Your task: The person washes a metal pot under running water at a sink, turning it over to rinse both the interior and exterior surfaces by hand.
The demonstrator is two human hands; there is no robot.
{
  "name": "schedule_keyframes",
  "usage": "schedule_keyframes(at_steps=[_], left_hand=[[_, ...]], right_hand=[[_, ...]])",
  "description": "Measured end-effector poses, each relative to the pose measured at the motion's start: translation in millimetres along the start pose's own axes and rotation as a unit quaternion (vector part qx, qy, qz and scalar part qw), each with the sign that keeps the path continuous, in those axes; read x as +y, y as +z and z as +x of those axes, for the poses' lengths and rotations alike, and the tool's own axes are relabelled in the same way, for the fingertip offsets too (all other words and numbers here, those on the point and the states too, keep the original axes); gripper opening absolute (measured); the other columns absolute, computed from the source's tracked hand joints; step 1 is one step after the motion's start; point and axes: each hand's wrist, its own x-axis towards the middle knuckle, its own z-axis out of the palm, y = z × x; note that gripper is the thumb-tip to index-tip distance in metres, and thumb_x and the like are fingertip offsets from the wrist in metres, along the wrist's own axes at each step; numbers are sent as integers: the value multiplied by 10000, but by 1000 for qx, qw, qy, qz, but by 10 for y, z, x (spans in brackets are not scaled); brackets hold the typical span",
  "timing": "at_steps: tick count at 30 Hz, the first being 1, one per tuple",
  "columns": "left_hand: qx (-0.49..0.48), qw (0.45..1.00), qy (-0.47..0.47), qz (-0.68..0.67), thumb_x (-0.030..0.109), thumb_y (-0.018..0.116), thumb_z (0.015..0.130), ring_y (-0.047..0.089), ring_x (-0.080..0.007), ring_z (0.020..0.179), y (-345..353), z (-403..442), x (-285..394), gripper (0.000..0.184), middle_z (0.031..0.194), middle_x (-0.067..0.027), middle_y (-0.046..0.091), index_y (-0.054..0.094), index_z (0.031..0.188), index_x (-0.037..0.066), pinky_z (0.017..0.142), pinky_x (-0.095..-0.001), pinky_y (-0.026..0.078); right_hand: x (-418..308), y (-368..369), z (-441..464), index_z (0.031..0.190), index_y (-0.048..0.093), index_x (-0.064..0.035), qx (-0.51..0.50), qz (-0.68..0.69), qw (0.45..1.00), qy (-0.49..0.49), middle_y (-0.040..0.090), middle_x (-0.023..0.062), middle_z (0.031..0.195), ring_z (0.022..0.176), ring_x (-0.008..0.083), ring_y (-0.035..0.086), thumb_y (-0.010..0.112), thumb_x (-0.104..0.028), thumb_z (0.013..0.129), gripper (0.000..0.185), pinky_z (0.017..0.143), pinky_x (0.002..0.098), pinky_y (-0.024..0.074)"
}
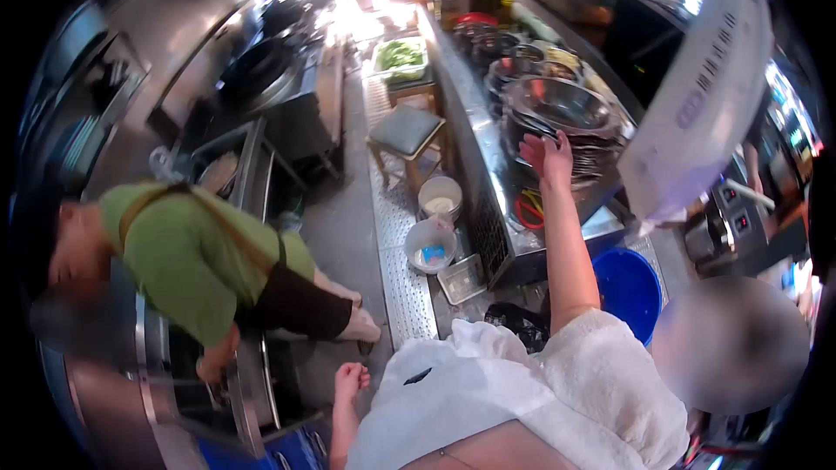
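My right hand [547, 158] reaches forward over the steel counter, its fingers apart, beside a stack of metal bowls [562, 109]. Thin dark utensil handles show just above the fingertips; whether the hand touches them is unclear. Near the wrist, red and yellow handles [528, 209] lie on the counter. My left hand [352, 376] hangs low near the body over the floor, fingers curled, with anything inside them hidden.
A co-worker in a green shirt [187, 252] bends over a sink unit at left. A stool [406, 129], white buckets [431, 244], a grey tray [462, 279] and a blue bin [629, 294] stand low. A white panel [701, 96] hangs at right.
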Motion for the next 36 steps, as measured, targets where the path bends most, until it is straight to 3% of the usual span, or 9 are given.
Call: schedule_keyframes(at_steps=[6,10,12,15,17,22,30,32,36], left_hand=[[57,996,61,27,190,528,766,454,-102,442,-138,-218,-342,160,538,-26,504,528,683,53,388,-245,354],[222,974,42,-30,183,541,740,456,-101,467,-432,-491,-776,136,559,-16,504,524,706,53,436,-239,371],[308,951,25,-17,187,562,703,501,-123,541,-699,-447,-1359,143,599,-30,536,542,714,46,505,-268,412],[429,898,-95,-6,185,531,711,563,-202,684,-985,-544,-2524,158,750,-100,595,574,771,45,589,-325,446],[380,832,-166,368,221,497,732,567,-265,820,-1208,-842,-3180,216,870,-125,597,591,845,61,656,-346,453],[193,826,-334,410,315,477,735,520,-313,934,-1435,-1389,-3800,304,983,-120,561,590,907,91,754,-371,430],[293,913,-236,157,339,497,725,514,-297,947,-2538,-1268,-4601,381,1003,-133,550,543,1000,79,785,-360,412],[251,907,-248,229,336,507,721,514,-293,945,-2956,-1183,-4719,398,1007,-137,547,531,1017,71,790,-358,409],[150,866,-263,397,318,532,710,516,-290,939,-3558,-1075,-4752,424,1013,-145,541,508,1035,47,794,-355,406]], right_hand=[[1244,156,-844,1117,383,-20,-301,-202,919,154,566,103,757,569,158,549,450,-101,804,330,499,245,453],[2104,47,-1460,1037,483,7,-601,-473,642,53,558,64,717,585,115,513,511,-102,764,296,551,252,434],[2199,171,-1805,1058,478,10,-679,-446,579,69,576,88,740,631,141,540,527,-113,747,338,605,271,439],[2114,358,-2105,1066,479,2,-701,-473,530,65,591,123,746,682,182,568,542,-127,722,373,638,288,442],[2132,437,-2237,1084,467,1,-706,-495,505,46,596,143,753,718,208,580,541,-145,715,404,659,302,444],[2410,358,-2513,1049,490,-34,-708,-501,498,3,550,117,619,587,243,545,543,-198,722,370,562,337,418],[2694,340,-4109,1025,515,-81,-711,-583,393,-8,586,170,750,710,303,570,549,-250,710,359,641,358,449],[2742,382,-4695,1029,512,-68,-721,-542,427,60,598,155,758,713,297,574,541,-232,717,353,652,350,451],[2820,413,-5460,1043,510,-61,-773,-533,338,69,586,170,844,797,300,554,509,-243,705,383,735,364,427]])
